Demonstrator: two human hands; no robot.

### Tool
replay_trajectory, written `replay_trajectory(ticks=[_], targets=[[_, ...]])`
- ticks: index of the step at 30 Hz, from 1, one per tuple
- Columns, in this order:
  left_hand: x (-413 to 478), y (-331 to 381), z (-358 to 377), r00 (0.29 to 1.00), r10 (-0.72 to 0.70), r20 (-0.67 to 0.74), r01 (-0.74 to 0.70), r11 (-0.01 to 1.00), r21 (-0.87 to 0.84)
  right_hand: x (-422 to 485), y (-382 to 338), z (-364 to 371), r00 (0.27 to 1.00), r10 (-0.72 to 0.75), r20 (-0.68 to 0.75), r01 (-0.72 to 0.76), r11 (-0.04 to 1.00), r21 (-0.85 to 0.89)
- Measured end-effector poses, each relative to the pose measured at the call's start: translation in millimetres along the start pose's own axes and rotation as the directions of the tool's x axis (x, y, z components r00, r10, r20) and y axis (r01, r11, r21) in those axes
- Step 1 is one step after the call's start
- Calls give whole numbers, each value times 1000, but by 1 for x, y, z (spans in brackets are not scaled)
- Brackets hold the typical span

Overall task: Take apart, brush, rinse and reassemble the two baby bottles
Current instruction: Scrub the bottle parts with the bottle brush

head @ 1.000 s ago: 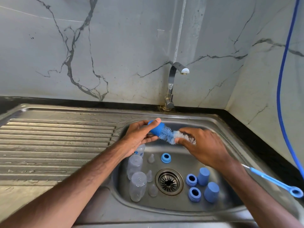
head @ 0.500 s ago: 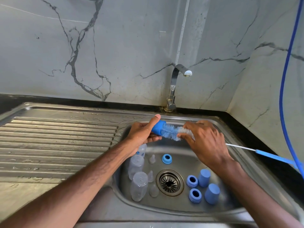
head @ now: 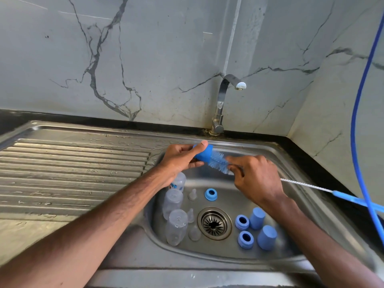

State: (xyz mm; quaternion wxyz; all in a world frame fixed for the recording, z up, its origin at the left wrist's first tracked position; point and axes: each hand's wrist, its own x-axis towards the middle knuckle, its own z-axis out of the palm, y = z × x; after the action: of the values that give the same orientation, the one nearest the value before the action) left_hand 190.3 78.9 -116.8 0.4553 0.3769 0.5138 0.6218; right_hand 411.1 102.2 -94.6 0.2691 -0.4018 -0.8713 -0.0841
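Kitchen, steel sink, tap, marble wall

brush 1 | clear bottles 3 | teats 3 | blue rings 3 | blue caps 3 (one on brush)

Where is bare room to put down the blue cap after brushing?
The ribbed drainboard left of the basin is bare. In the basin, a strip in front of the drain is free. Bottles crowd its left, rings and caps its right.

Head-worn view, down onto sink.
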Motion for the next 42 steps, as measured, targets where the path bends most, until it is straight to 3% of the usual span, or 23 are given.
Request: replay_trajectory(ticks=[5,8,11,14,17,19,21,24,26,28,30,33,35,37,39,42], targets=[[0,1,-4,996,-9,91,14,998,-55,0,2,-4,995,62,-72,-43,969,245],[-4,3,-1,972,-74,225,98,990,-99,1,12,-12,975,163,-154,-128,969,214],[-5,7,0,949,-59,310,95,990,-101,4,20,-16,967,240,-82,-224,959,174],[-4,9,-5,961,14,277,8,997,-77,2,15,-16,989,140,39,-145,968,205],[-3,10,-11,967,42,253,-11,993,-120,3,11,-21,997,68,-31,-55,946,318],[-3,9,-9,950,25,311,17,991,-133,6,18,-25,981,158,-111,-112,934,340],[-2,7,-5,927,22,375,14,996,-93,5,24,-24,967,245,-66,-214,927,307],[-2,5,-9,934,55,352,-44,998,-39,2,18,-20,987,133,86,-152,950,272],[0,5,-15,946,71,318,-61,997,-40,5,14,-23,997,60,50,-73,940,334],[0,8,-14,935,67,349,-49,997,-60,9,20,-25,990,136,-18,-119,913,389],[-1,9,-8,915,63,399,-48,998,-49,9,26,-22,970,242,3,-227,906,356],[-3,7,-10,933,80,352,-80,997,-15,4,21,-17,978,144,151,-191,905,379],[-2,7,-15,947,89,309,-84,996,-27,7,19,-24,986,104,129,-154,865,478],[-2,10,-13,933,88,349,-71,996,-62,10,25,-25,978,200,65,-205,830,519],[-3,12,-7,919,95,382,-80,995,-56,9,26,-21,963,251,96,-266,845,463],[-3,6,-11,937,111,331,-112,994,-16,5,20,-20,977,119,178,-183,895,407]])
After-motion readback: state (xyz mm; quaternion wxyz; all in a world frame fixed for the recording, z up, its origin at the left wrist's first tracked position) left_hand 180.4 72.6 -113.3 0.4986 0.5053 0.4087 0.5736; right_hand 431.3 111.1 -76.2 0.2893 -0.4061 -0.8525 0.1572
